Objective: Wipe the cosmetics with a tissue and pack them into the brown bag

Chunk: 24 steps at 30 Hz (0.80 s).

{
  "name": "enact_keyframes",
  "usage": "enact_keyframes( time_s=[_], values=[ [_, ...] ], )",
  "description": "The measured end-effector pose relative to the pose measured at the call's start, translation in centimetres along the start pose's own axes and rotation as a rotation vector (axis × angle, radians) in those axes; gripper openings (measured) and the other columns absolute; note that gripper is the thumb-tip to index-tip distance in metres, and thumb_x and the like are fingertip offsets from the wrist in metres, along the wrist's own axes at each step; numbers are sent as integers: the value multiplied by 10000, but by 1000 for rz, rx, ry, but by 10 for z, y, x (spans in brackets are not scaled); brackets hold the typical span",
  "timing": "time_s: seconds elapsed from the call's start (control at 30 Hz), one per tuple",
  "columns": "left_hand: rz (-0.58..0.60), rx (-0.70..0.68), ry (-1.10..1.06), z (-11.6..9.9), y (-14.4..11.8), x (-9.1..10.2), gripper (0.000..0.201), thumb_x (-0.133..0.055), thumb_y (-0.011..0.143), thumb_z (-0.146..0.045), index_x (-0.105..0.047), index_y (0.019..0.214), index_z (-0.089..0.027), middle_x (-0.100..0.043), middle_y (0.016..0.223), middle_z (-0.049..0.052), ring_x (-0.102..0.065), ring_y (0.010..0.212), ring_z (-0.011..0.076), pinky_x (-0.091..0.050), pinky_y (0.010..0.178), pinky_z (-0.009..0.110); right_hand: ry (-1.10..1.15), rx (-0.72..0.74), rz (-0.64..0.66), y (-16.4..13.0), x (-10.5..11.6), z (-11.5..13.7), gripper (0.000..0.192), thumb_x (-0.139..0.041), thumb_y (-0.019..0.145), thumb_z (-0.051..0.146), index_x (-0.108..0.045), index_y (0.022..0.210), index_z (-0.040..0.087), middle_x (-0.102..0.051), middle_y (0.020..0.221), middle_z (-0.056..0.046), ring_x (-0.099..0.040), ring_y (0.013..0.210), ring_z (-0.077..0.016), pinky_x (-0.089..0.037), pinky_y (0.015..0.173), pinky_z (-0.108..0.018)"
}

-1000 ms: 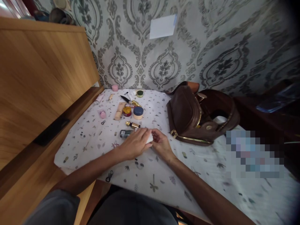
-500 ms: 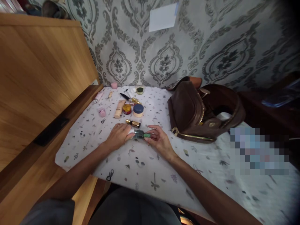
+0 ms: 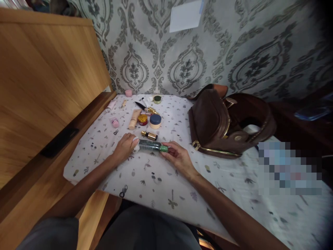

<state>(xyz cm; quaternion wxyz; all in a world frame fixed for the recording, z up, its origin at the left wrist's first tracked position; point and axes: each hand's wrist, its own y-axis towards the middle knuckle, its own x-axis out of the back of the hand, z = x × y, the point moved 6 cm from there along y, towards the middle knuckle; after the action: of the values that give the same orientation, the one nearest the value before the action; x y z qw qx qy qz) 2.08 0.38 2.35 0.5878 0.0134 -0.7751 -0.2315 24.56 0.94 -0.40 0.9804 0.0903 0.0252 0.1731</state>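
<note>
The bottle (image 3: 152, 145) lay flat on the counter (image 3: 161, 180), long axis left to right, spanning both hands. The left hand (image 3: 125, 147) pinched a white piece at its base; the right hand (image 3: 177, 157) gripped the green cap. Beyond lay one gold vial (image 3: 149, 135), two jars (image 3: 155, 121), one brown bag (image 3: 223, 123).

Left hand (image 3: 125, 147) and right hand (image 3: 178, 158) forward, fingers curled.
</note>
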Motion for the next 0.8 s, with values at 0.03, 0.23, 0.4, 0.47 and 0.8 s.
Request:
enact_keyframes(
  time_s=[0.03,0.23,0.4,0.47,0.8],
  values=[
    [-31,-20,54,-4,1,1,338,-314,1029,-355,-545,862,-176,-558,872,75,-523,863,230,-461,785,365,-8,-20,10,0,0,-1,413,-771,737,428,-664,1083,229,-634,922,-37,-630,721,-142,-569,676,-296],
    [-146,-243,298,-47,12,4,311,-393,1008,-332,-584,866,-132,-562,880,114,-504,854,250,-449,767,391,-79,-74,-7,-2,1,1,419,-745,740,437,-611,1066,210,-627,693,10,-600,604,-145,-506,573,-271],
    [-166,-460,237,-99,19,-2,301,-396,1011,-341,-594,994,-114,-600,970,118,-519,890,243,-436,796,385,-143,-18,-35,-2,2,4,376,-735,735,425,-597,1011,211,-633,761,5,-591,622,-135,-492,591,-265],
    [-163,-507,234,-112,20,-5,311,-398,1010,-352,-595,1017,-110,-614,967,111,-528,897,245,-424,791,379,-144,-9,-50,-2,2,3,383,-738,730,434,-574,995,212,-644,855,-9,-577,612,-117,-478,569,-252],
    [-93,-422,211,-56,18,-10,348,-356,1019,-400,-611,982,-166,-663,933,83,-559,875,230,-397,810,383,-127,-49,9,-4,-2,0,396,-685,797,412,-549,1116,223,-612,867,-7,-592,660,-123,-495,601,-254]
  ],
)
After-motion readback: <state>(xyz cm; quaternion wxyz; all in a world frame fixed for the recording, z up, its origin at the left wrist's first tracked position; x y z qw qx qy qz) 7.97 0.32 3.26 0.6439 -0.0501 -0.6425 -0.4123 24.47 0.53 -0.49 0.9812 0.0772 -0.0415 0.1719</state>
